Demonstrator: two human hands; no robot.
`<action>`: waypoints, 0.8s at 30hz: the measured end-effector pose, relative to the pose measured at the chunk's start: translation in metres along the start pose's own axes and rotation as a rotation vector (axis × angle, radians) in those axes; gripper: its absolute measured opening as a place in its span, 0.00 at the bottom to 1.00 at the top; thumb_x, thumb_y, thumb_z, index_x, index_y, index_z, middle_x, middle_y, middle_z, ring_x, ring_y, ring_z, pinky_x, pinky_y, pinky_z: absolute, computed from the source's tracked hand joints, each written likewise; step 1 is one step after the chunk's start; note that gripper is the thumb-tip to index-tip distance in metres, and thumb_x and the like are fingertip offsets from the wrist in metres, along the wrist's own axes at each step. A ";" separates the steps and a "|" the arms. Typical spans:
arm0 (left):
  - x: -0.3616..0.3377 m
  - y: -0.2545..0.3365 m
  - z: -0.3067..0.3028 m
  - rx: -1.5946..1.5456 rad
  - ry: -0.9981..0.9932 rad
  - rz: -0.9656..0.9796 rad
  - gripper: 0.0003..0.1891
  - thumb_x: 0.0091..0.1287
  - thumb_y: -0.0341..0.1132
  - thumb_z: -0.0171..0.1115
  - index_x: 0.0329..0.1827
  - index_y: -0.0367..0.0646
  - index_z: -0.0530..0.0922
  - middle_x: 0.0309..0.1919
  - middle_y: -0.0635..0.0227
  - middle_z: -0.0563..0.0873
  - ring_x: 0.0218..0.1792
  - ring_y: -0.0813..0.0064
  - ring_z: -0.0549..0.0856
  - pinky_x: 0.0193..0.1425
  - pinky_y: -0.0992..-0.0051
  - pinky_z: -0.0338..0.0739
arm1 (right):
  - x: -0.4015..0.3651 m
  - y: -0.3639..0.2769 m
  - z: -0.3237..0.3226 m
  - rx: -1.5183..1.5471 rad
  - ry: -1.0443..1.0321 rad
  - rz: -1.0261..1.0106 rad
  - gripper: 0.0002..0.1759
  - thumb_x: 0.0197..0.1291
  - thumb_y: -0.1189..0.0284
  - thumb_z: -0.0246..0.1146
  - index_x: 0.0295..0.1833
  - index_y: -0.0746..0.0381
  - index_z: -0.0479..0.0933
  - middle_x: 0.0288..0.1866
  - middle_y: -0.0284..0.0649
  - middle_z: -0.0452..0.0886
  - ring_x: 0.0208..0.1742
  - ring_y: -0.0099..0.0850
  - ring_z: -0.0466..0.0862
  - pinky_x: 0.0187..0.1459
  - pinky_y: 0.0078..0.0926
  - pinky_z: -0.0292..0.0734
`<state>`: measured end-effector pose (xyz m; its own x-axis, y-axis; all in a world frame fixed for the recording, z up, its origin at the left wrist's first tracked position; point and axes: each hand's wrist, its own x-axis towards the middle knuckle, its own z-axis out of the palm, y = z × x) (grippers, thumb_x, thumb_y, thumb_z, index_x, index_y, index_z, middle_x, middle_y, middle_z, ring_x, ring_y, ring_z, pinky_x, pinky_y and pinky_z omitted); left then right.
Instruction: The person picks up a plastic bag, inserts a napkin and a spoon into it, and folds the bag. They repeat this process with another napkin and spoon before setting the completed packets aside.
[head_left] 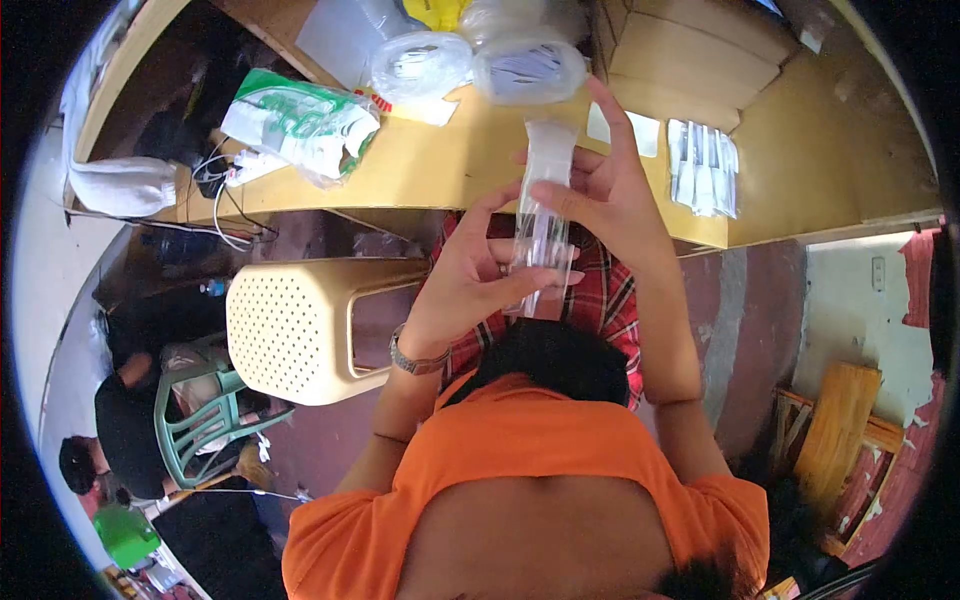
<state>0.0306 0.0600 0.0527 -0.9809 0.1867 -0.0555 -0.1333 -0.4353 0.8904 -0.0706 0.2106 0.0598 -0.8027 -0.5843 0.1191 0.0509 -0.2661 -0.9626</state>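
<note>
A long transparent plastic packet (545, 190) is held upright in front of my chest, near the table's front edge. Its upper end looks white, and something slim and pale shows inside its lower half. My left hand (480, 275), with a metal watch on the wrist, pinches the lower part between thumb and fingers. Higher up, my right hand (615, 200) grips the packet with its thumb across the front, while the index finger points up and away from it. Several similar filled packets (703, 170) lie side by side on the table to the right.
Two round plastic-wrapped bundles (420, 65) sit at the back of the yellowish table (440, 170). A green and white plastic bag (295, 120) and white cables lie left. Below stands a cream stool (290, 335); a person (130, 430) is beside a green chair (200, 425).
</note>
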 end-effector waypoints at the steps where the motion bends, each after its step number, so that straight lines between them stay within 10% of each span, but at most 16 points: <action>1: 0.002 0.000 0.002 -0.013 0.003 -0.018 0.34 0.64 0.20 0.58 0.69 0.34 0.49 0.49 0.50 0.82 0.51 0.61 0.83 0.53 0.70 0.80 | -0.001 0.007 -0.001 0.009 0.043 -0.026 0.56 0.51 0.81 0.69 0.76 0.54 0.38 0.55 0.56 0.76 0.54 0.37 0.79 0.54 0.34 0.76; 8: 0.012 -0.007 0.001 0.050 -0.036 -0.128 0.23 0.65 0.25 0.61 0.61 0.33 0.64 0.47 0.54 0.84 0.50 0.71 0.84 0.51 0.75 0.80 | -0.024 0.000 0.000 0.027 0.152 -0.032 0.52 0.53 0.82 0.68 0.75 0.56 0.41 0.52 0.52 0.79 0.53 0.33 0.81 0.52 0.30 0.77; 15: 0.011 -0.011 -0.003 0.136 0.006 -0.105 0.15 0.68 0.32 0.60 0.53 0.32 0.78 0.43 0.61 0.86 0.43 0.80 0.84 0.43 0.84 0.78 | -0.026 0.004 0.002 0.067 0.202 0.018 0.27 0.58 0.77 0.66 0.62 0.70 0.67 0.43 0.42 0.83 0.41 0.24 0.82 0.44 0.21 0.78; 20: 0.006 -0.011 -0.012 0.239 -0.067 -0.172 0.15 0.67 0.28 0.59 0.54 0.30 0.76 0.47 0.55 0.85 0.47 0.69 0.85 0.51 0.73 0.80 | -0.016 0.004 -0.003 0.175 0.353 -0.034 0.14 0.64 0.69 0.61 0.47 0.70 0.80 0.38 0.38 0.84 0.36 0.21 0.82 0.39 0.18 0.78; 21: 0.005 -0.012 -0.013 0.251 -0.075 -0.165 0.15 0.67 0.28 0.59 0.54 0.30 0.76 0.47 0.56 0.85 0.47 0.69 0.85 0.50 0.73 0.80 | -0.016 0.001 -0.009 0.098 0.322 0.033 0.16 0.67 0.71 0.56 0.51 0.74 0.75 0.42 0.52 0.83 0.41 0.39 0.86 0.42 0.35 0.84; 24: 0.003 -0.013 -0.015 0.240 -0.078 -0.166 0.15 0.67 0.28 0.59 0.54 0.30 0.76 0.47 0.57 0.85 0.47 0.70 0.85 0.50 0.74 0.80 | -0.015 -0.003 -0.005 0.137 0.340 0.056 0.15 0.65 0.73 0.58 0.51 0.74 0.76 0.41 0.52 0.83 0.39 0.40 0.86 0.42 0.34 0.84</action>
<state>0.0271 0.0531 0.0347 -0.9335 0.3086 -0.1824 -0.2440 -0.1743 0.9540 -0.0616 0.2243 0.0599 -0.9468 -0.3190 -0.0421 0.1606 -0.3550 -0.9210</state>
